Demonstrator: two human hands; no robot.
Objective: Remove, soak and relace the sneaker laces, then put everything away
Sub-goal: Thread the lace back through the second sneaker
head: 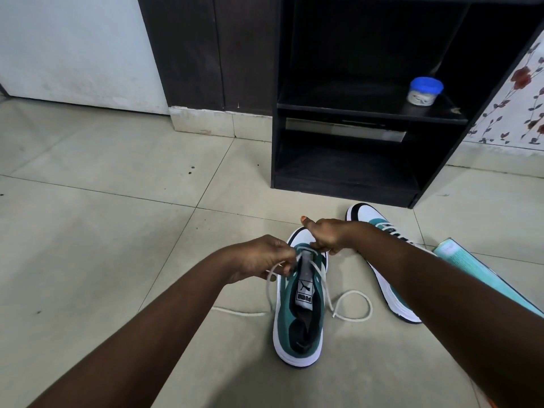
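Pale tiled floor (103, 231), scuffed and dotted with dark specks. At centre, a green-and-white sneaker (298, 325), upright, toe toward 12 o'clock. White lace (351, 307) trailing in loops at 3 and 9 o'clock. Left hand (262, 257) pinching the lace at the upper eyelets; right hand (326, 234) curled, gripping the lace at the toe end. Second sneaker (382, 278) at 2 o'clock, half hidden under the right forearm. Teal object (482, 272) at 3 o'clock, cut off, unidentifiable. Farther at 1 o'clock, dark shelf unit (353, 178); blue-lidded jar (425, 91) on its shelf. White wall (73, 45) at 11 o'clock.
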